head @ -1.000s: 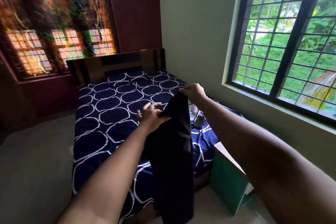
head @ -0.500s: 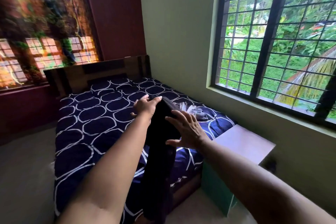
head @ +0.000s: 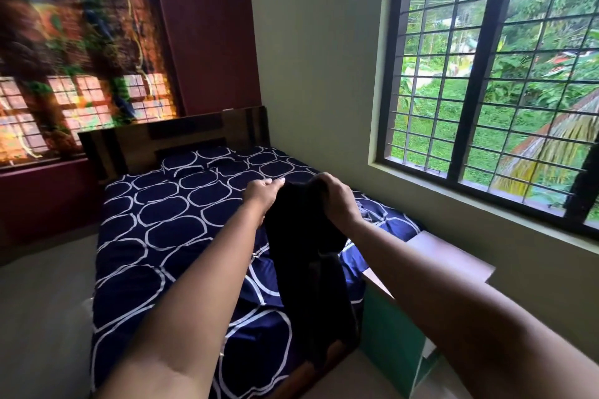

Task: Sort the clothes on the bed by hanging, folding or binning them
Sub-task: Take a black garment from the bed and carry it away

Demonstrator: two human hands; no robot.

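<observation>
A long black garment (head: pixel 308 256) hangs in the air above the foot of the bed (head: pixel 155 236), which has a navy sheet with white ring patterns. My left hand (head: pixel 262 194) grips the garment's top edge on the left side. My right hand (head: pixel 337 201) grips the same top edge on the right, fingers curled over the cloth. The lower part of the garment drapes down past the bed's corner. A small crumpled grey cloth (head: pixel 364 209) lies on the bed just behind my right hand, mostly hidden.
A green box with a brown lid (head: pixel 398 334) stands between the bed's right side and the wall under a barred window (head: pixel 486 81). A wooden headboard (head: pixel 175 139) is at the far end. Bare floor (head: pixel 42 317) lies left of the bed.
My right hand has gone from lying flat against the middle of the garment up to its top edge and now grips it. Both hands are close together at the top.
</observation>
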